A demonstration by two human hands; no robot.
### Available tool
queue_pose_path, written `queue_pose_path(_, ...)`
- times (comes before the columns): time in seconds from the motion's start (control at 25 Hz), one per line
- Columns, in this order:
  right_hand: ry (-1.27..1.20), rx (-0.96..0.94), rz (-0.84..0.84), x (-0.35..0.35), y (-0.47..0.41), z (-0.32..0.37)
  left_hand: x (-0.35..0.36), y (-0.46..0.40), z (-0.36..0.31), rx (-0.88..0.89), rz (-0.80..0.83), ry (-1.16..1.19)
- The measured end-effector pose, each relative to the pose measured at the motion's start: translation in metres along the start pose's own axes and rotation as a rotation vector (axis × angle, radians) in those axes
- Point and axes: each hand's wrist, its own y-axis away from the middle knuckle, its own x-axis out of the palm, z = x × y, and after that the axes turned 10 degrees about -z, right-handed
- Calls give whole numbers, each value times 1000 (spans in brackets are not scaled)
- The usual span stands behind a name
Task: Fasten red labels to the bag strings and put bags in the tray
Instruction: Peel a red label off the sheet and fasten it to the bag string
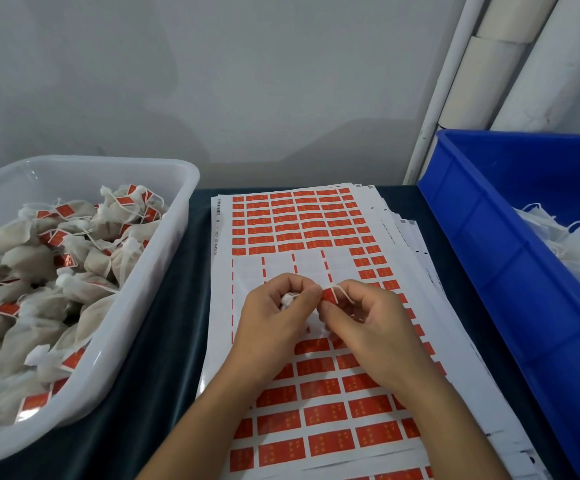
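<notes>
Fingers point(311, 293) of both curled hands pinch a red label point(330, 296) on string point(345, 294).

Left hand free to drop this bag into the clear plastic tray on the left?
Probably yes: the left hand grips the white bag, and only dark tabletop lies between it and the open-topped clear plastic tray.

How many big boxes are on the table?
2: a clear tray on the left, full of labelled bags, and a blue bin on the right. More may sit outside the picture.
</notes>
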Motion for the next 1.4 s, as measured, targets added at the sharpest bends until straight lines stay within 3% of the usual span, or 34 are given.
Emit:
queue_pose_path(0.2, -23, -4, -12, 0, 0, -2, 0, -1, 2, -8, -1, 4)
queue_pose_path(0.52, -35, 44, -162, 3, -3, -3, 0, 3, 2, 80, 9, -35)
queue_pose_path(0.68, 22, 27, -227, 4, -3, -2, -5, 3, -1, 94, -83, -35)
queue_pose_path(0.96, 88, -225, 11, 20, 6, 12, -8, 1, -7, 87, -146, -99)
queue_pose_path(1.28, 262, -334, -176, 34, -14, 56, -23, 6, -33, 308, -268, 69)
queue_pose_path(1.4, 214, -412, -202, 43, -24, 90, -44, 2, -50, 441, -386, 4)
